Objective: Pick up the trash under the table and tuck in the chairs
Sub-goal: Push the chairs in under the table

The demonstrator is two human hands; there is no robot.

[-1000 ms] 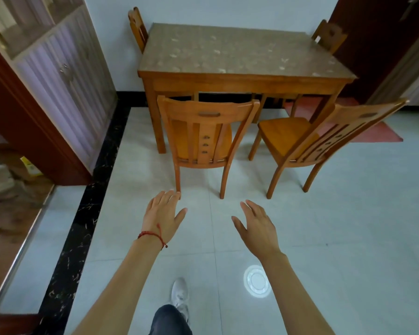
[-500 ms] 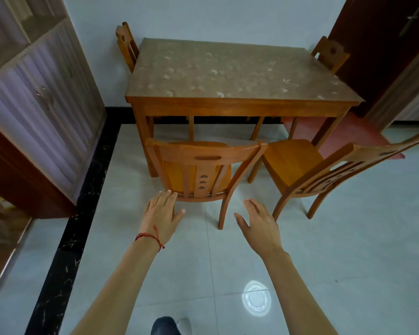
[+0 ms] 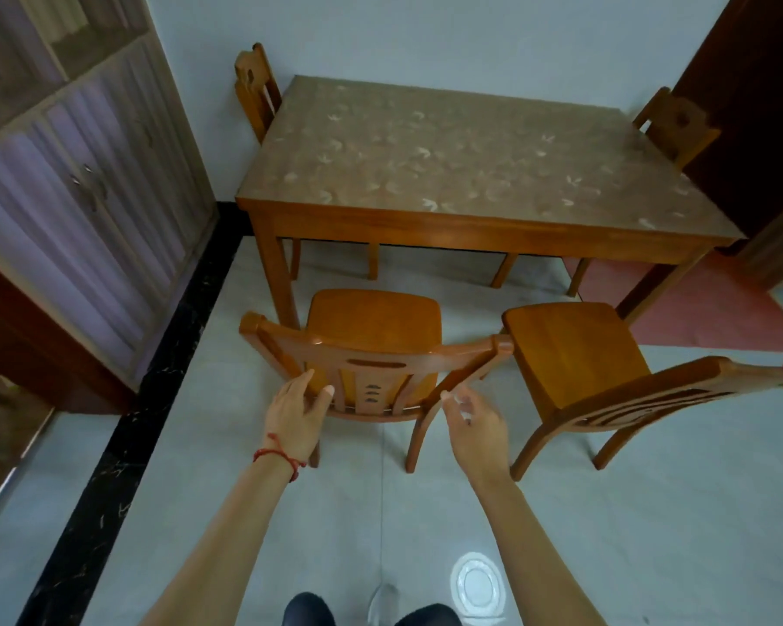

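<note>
A wooden table with a patterned brown top stands against the far wall. Two wooden chairs are pulled out on my side. The near left chair has its back towards me; the right chair is turned at an angle. My left hand is open, its fingers at the left upright of the near chair's back. My right hand, blurred and open, is just short of the right upright. No trash shows on the floor under the table.
Two more chairs are tucked in at the table's left and right ends. A tall cabinet lines the left wall. A red mat lies right of the table. A dark door stands at the right.
I have stepped closer to the table. Both hands have moved forward and up from above the floor to the back of the near left chair.
</note>
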